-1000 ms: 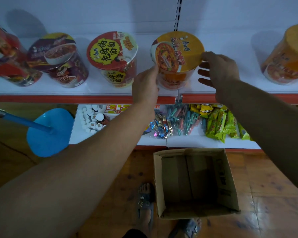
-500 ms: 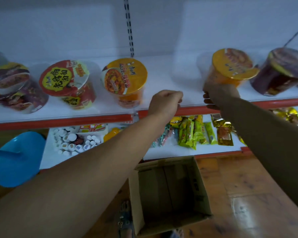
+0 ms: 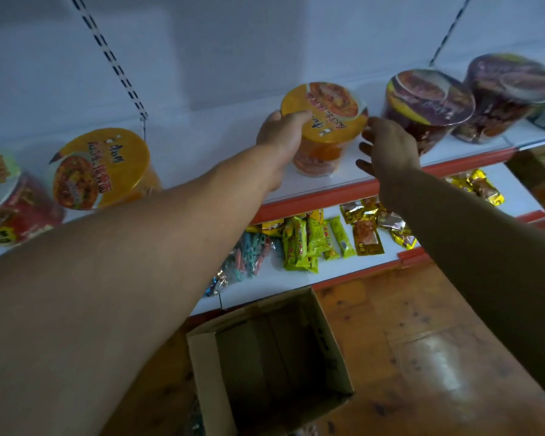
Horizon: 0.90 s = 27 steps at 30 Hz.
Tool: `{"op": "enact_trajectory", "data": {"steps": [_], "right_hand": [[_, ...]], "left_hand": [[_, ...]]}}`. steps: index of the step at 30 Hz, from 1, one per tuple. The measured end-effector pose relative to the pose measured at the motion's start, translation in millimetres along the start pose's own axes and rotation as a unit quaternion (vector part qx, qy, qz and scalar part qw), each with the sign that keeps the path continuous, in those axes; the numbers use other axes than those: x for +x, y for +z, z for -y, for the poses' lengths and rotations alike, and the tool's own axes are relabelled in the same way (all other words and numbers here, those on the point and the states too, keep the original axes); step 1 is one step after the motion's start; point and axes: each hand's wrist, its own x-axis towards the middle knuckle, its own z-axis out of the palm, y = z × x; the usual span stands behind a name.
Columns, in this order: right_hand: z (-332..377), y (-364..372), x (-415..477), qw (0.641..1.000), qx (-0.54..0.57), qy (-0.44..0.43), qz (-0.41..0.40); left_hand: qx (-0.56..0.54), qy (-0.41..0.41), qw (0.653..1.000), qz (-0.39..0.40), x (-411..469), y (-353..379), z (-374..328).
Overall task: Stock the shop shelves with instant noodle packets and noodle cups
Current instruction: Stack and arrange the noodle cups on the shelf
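Gripping the orange cup [image 3: 323, 114] by its left rim, the left hand [image 3: 279, 136] holds it on the shelf [image 3: 195, 143]. The right hand [image 3: 390, 149] waits just beside it, fingers spread. The cup is probably light, thin-walled and slippery, so take both sides gently.

The orange noodle cup [image 3: 324, 121] hides the fingers of the left hand [image 3: 280, 136]; only the thumb shows. The left frame edge cuts off the red noodle cup [image 3: 4, 199]. Lid print on the purple noodle cups [image 3: 428, 102] is blurred and unreadable. The lower edge crops the cardboard box [image 3: 280, 357].
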Motion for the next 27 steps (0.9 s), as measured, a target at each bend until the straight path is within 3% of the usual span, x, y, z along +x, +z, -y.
{"op": "enact_trajectory", "data": {"steps": [4,13,20,27], "right_hand": [[1.2,2.5,-2.6,1.000,0.007,-0.014,0.006],[26.4,28.1,-19.1,0.995,0.069,-0.068,0.026],[50.8,63.2,-50.1,0.984,0.105,-0.119,0.077],[64.1,101.4,-92.6,0.975,0.115,-0.133,0.132]], "left_hand": [[-0.024,0.006,1.000,-0.015,2.8,-2.8,-1.5],[-0.075,0.110,0.991,-0.031,-12.5,-49.6,-10.9],[-0.151,0.181,0.970,-0.062,-38.9,-98.8,-15.8],[-0.158,0.210,0.958,-0.112,-74.1,-152.0,-16.8]]}}
